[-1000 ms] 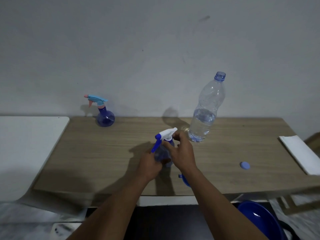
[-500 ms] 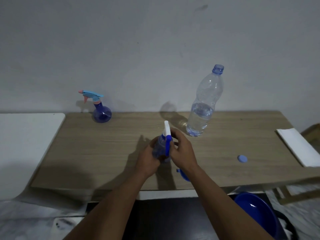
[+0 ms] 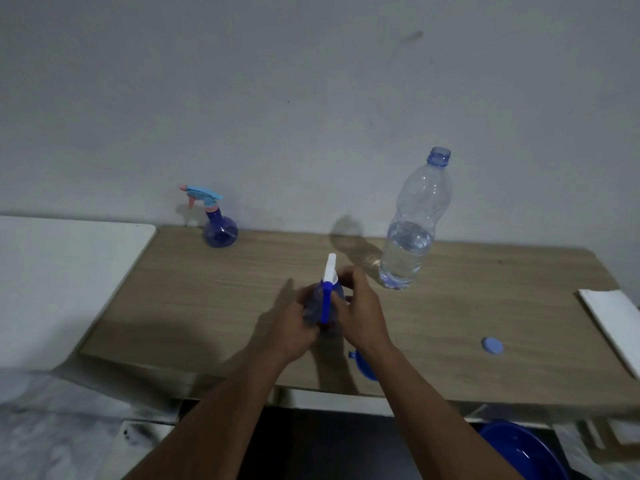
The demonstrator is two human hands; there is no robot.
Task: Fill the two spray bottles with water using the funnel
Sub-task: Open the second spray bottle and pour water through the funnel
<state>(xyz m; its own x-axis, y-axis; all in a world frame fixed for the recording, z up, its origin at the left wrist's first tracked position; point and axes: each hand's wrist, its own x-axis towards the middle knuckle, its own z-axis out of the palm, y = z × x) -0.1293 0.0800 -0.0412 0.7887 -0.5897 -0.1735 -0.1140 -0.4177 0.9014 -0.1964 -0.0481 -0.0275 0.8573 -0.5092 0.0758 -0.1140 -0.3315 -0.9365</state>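
Note:
A blue spray bottle with a white and blue trigger head (image 3: 326, 295) stands near the middle of the wooden table (image 3: 207, 299). My left hand (image 3: 294, 327) grips its body. My right hand (image 3: 360, 311) holds the trigger head at the bottle's neck. A second spray bottle (image 3: 216, 221) with a light blue and pink head stands at the back left by the wall. An uncapped clear water bottle (image 3: 412, 230), partly full, stands at the back right. The blue funnel (image 3: 363, 365) lies by the front edge, mostly hidden under my right forearm.
A blue bottle cap (image 3: 492, 346) lies on the table to the right. A folded white cloth (image 3: 613, 327) sits at the right end. A white surface (image 3: 62, 282) adjoins the table on the left. A blue basin (image 3: 523, 452) stands on the floor below.
The trigger head has turned on the bottle from pointing left to pointing toward me. Both hands keep their hold on the bottle.

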